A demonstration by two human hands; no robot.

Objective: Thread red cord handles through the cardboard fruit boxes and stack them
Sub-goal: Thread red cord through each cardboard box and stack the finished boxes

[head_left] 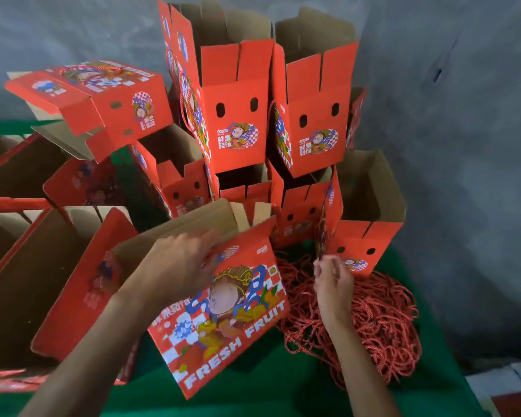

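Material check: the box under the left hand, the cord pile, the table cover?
Box: cardboard, likely corrugated; brown raw inside, red printed outside, slight sheen. Cord pile: twisted red rope, seemingly synthetic fibre; strands show. Table cover: green cloth, matte, felt-like; uncertain.

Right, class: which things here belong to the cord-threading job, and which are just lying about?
Job:
left hand on the near box
right hand pinching a cord
cord pile
stacked boxes

Lying about:
green cloth
grey wall
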